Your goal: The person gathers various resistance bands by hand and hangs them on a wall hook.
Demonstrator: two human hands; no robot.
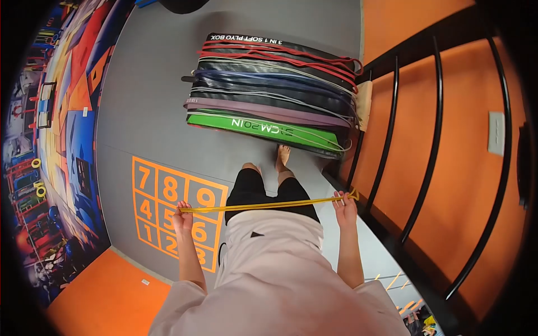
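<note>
A yellow resistance band [263, 205] runs nearly straight across the front of my shorts, its two strands close together. My left hand [182, 218] is closed around one end, over the numbered floor grid. Close to the black wall bars, my right hand [344, 208] grips the band near its other end, and a small loop sticks out past the fingers. Beyond my feet lies a black soft plyo box [241, 123] with a green panel. Red bands [280, 55], a blue band [263, 78], a purple band [258, 108] and thin grey ones are laid lengthwise over it.
Black wall bars [437, 140] on an orange wall rise at the right. An orange number grid [159, 196] is printed on the grey floor [145, 112]. A colourful mural [73, 123] covers the left wall. A dark round object [183, 4] is partly visible at the top.
</note>
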